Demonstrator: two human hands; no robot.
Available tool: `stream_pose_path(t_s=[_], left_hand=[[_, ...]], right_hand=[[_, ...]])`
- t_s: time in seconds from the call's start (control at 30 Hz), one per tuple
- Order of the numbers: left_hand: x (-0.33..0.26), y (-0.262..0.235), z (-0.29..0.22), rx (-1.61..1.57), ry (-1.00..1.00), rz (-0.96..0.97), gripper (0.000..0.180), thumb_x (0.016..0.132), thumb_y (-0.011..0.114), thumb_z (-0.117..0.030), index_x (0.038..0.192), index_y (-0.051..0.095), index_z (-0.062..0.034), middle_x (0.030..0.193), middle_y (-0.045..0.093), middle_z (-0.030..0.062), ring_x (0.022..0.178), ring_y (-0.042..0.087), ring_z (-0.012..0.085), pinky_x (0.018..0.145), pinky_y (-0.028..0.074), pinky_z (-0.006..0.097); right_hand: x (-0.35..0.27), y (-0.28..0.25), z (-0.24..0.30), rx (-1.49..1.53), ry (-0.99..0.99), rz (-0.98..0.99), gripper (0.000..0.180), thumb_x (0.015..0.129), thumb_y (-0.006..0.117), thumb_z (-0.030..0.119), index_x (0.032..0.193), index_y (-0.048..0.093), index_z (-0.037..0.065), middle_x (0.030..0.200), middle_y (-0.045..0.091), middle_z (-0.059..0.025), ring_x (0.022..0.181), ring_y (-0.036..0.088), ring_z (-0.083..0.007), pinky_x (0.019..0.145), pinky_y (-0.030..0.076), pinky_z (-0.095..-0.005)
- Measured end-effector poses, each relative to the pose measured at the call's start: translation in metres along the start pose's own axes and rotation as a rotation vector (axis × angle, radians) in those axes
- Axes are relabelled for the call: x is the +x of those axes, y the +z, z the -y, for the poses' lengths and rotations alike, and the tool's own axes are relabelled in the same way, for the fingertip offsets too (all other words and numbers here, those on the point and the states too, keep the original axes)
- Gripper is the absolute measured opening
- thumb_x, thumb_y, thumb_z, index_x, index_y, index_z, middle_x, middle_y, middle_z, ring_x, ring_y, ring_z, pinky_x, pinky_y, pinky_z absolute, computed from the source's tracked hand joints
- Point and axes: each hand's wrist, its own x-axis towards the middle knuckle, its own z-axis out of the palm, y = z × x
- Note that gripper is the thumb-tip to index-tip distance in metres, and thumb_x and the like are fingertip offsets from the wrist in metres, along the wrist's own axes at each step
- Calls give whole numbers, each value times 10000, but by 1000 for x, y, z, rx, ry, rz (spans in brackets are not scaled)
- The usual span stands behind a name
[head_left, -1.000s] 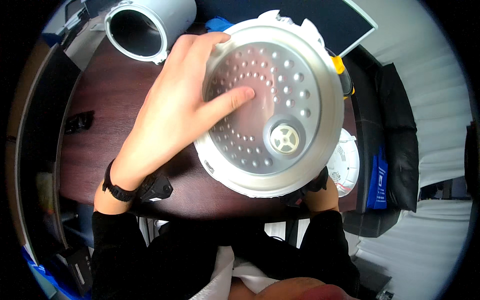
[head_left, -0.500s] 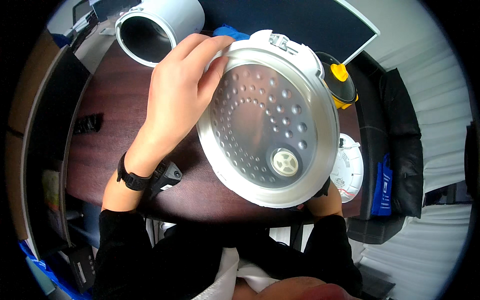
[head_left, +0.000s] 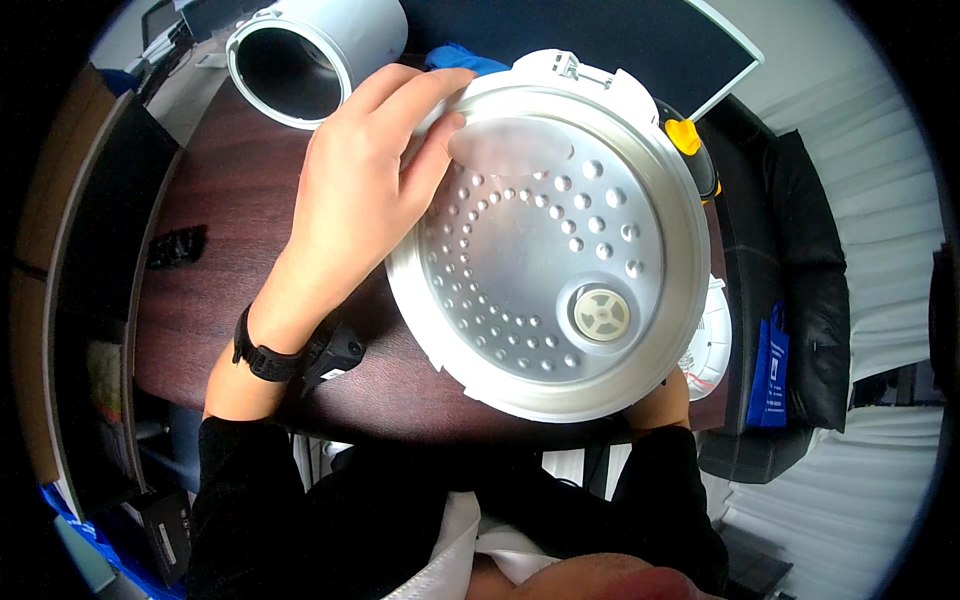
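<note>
A round rice cooker lid (head_left: 520, 265) is held up above the table, its silvery dimpled inner side facing me. A pale round vent (head_left: 602, 315) sits at its lower right, and a white plastic hinge or latch part tops the rim. My left hand (head_left: 365, 165) is closed on the lid's upper left edge, thumb on the inside of the rim. Behind the lid's lower right, my right forearm (head_left: 660, 398) disappears; that hand's fingers are hidden. Under my left wrist, a dark grey device (head_left: 343, 350) lies on the table.
The white cooker body (head_left: 365, 35) lies on its side at the back left. Beside it is blue cloth (head_left: 455, 58). Partly behind the lid are a yellow-knobbed pot (head_left: 683, 137) and a white round part (head_left: 716, 335). A black object (head_left: 177, 247) lies left; a blue bag (head_left: 768, 375) hangs right.
The lid has turned to face me more squarely and shifted slightly right, covering more of the pot and the white round part. My left hand keeps its hold on the rim.
</note>
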Motion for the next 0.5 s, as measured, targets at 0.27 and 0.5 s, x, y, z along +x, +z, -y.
stream_pose_path(t_s=[0.27,0.5], left_hand=[[-7,-3,-10,-13,97,60,626,806,658,-305,1320,435,-25,1334,436,203,1224,448,317,994,362,362],[-21,4,-52,-13,249,402,819,650,695,-536,1302,490,-86,1440,228,255,1297,255,475,1062,214,520]], right_hand=[[16,20,-1,22,-6,48,441,955,404,424,1211,484,73,1076,589,-77,993,592,-194,850,496,-339],[58,51,0,95,-14,159,440,954,407,426,1206,489,75,1068,593,-75,986,595,-192,845,500,-338]])
